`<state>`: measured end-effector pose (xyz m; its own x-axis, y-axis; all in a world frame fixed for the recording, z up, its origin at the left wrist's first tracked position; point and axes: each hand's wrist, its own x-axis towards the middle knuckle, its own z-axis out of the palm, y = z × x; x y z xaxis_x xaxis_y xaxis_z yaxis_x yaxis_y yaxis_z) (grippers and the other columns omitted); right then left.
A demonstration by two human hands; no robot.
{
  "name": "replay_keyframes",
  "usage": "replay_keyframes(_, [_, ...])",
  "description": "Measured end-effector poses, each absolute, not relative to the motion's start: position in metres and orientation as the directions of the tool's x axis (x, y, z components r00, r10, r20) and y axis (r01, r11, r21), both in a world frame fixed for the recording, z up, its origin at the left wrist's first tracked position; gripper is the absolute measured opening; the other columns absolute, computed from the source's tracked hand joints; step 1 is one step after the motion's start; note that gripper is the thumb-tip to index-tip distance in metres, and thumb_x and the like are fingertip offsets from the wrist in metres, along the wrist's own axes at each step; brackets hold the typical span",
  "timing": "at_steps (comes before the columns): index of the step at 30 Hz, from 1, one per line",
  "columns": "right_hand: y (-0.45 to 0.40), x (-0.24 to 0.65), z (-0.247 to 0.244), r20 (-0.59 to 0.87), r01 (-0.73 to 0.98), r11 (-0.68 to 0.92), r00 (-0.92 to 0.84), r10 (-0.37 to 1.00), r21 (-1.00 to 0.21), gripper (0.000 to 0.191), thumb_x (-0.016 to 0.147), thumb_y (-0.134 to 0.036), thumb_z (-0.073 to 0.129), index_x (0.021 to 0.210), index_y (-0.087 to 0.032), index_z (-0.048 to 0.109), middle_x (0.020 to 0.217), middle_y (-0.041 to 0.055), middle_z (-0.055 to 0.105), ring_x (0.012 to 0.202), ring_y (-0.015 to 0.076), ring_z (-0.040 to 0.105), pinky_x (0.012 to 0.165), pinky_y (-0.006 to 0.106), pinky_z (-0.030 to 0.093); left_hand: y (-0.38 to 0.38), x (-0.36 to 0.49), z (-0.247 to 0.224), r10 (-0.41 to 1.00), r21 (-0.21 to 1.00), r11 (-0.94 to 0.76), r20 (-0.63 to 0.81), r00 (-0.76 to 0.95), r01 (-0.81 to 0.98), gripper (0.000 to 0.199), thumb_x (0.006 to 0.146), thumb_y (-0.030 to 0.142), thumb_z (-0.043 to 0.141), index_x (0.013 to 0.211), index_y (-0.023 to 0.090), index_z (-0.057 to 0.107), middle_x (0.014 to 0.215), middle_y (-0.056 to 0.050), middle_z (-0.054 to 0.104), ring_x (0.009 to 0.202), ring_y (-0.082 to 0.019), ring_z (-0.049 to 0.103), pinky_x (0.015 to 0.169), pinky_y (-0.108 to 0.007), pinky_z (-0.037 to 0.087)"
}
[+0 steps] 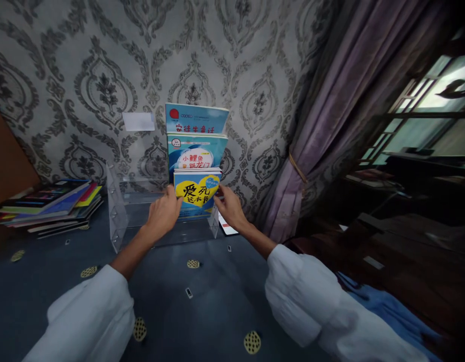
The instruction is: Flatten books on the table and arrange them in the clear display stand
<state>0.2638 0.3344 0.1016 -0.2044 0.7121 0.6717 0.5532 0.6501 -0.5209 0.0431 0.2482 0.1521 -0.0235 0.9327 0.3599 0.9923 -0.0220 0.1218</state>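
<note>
A small blue book with a yellow heart on its cover [196, 193] stands upright at the right end of a clear acrylic rack [142, 229]. My left hand [163, 208] grips its left edge, with fingers partly hidden. On the opposite edge, my right hand [231, 206] is closed around the book's side. Pale page edges above the cover suggest more than one book in this front stack. Behind it, on higher steps, rise a blue-green book with a white oval [196, 146] and a taller blue book with red lettering [196, 116].
A messy pile of books [55, 201] lies left of the rack. A phone with a lit screen [226, 226] rests behind my right wrist. The dark blue cloth [217, 311] has lotus-pod patterns. A purple curtain [311, 141] hangs at right; patterned wallpaper [104, 50] is behind.
</note>
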Motion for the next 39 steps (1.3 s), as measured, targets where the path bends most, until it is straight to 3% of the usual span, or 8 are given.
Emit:
replay_keyframes(6, [0.340, 0.256, 0.100, 0.651, 0.489, 0.615, -0.118, 0.750, -0.619, 0.045, 0.085, -0.023, 0.054, 0.129, -0.022, 0.064, 0.102, 0.0092, 0.068, 0.094, 0.0253, 0.066, 0.086, 0.042, 0.057, 0.251, 0.044, 0.151, 0.923, 0.195, -0.060, 0.383, -0.020, 0.979, 0.025, 0.104, 0.031, 0.038, 0.120, 0.013, 0.047, 0.116, -0.021, 0.070, 0.099, -0.033, 0.073, 0.079, -0.038, 0.053])
replay_keyframes(19, [0.331, 0.247, 0.105, 0.639, 0.549, 0.573, -0.089, 0.764, -0.609, 0.031, 0.079, -0.017, 0.050, 0.105, -0.020, 0.068, 0.092, 0.0076, 0.067, 0.091, 0.0262, 0.064, 0.083, 0.039, 0.056, 0.256, 0.053, 0.143, 0.916, 0.282, -0.035, 0.393, -0.082, 0.959, 0.025, 0.102, 0.021, 0.038, 0.125, 0.012, 0.044, 0.120, -0.024, 0.068, 0.103, -0.034, 0.073, 0.081, -0.039, 0.054])
replay_keyframes(29, [0.332, 0.250, 0.102, 0.644, 0.576, 0.577, -0.110, 0.757, -0.579, 0.033, 0.080, -0.018, 0.051, 0.109, -0.021, 0.065, 0.093, 0.0061, 0.067, 0.091, 0.0250, 0.065, 0.083, 0.038, 0.055, 0.252, 0.050, 0.148, 0.941, 0.272, -0.026, 0.331, -0.068, 0.962, 0.029, 0.101, 0.017, 0.036, 0.128, 0.011, 0.045, 0.128, -0.024, 0.065, 0.108, -0.033, 0.071, 0.087, -0.041, 0.055])
replay_keyframes(31, [0.332, 0.250, 0.103, 0.651, 0.562, 0.590, -0.116, 0.750, -0.580, 0.032, 0.080, -0.019, 0.052, 0.110, -0.022, 0.065, 0.093, 0.0058, 0.067, 0.091, 0.0246, 0.065, 0.084, 0.039, 0.055, 0.251, 0.047, 0.151, 0.943, 0.294, -0.055, 0.328, -0.047, 0.954, 0.037, 0.101, 0.021, 0.038, 0.137, 0.009, 0.039, 0.128, -0.024, 0.065, 0.109, -0.035, 0.071, 0.089, -0.044, 0.054])
replay_keyframes(35, [0.327, 0.248, 0.110, 0.690, 0.541, 0.612, -0.079, 0.720, -0.577, 0.039, 0.083, -0.024, 0.054, 0.122, -0.021, 0.060, 0.106, 0.0102, 0.065, 0.098, 0.0266, 0.065, 0.084, 0.041, 0.056, 0.253, 0.043, 0.156, 0.916, 0.334, -0.108, 0.399, -0.037, 0.936, 0.062, 0.102, 0.024, 0.039, 0.155, 0.004, 0.013, 0.128, -0.027, 0.065, 0.107, -0.037, 0.071, 0.089, -0.048, 0.055])
replay_keyframes(39, [0.322, 0.245, 0.119, 0.692, 0.573, 0.596, -0.067, 0.719, -0.563, 0.032, 0.085, -0.025, 0.054, 0.116, -0.020, 0.061, 0.103, 0.0105, 0.062, 0.097, 0.0273, 0.065, 0.083, 0.042, 0.057, 0.257, 0.041, 0.158, 0.874, 0.349, -0.177, 0.486, -0.017, 0.921, 0.071, 0.101, 0.024, 0.039, 0.160, 0.007, 0.002, 0.136, -0.028, 0.061, 0.103, -0.036, 0.072, 0.089, -0.050, 0.055])
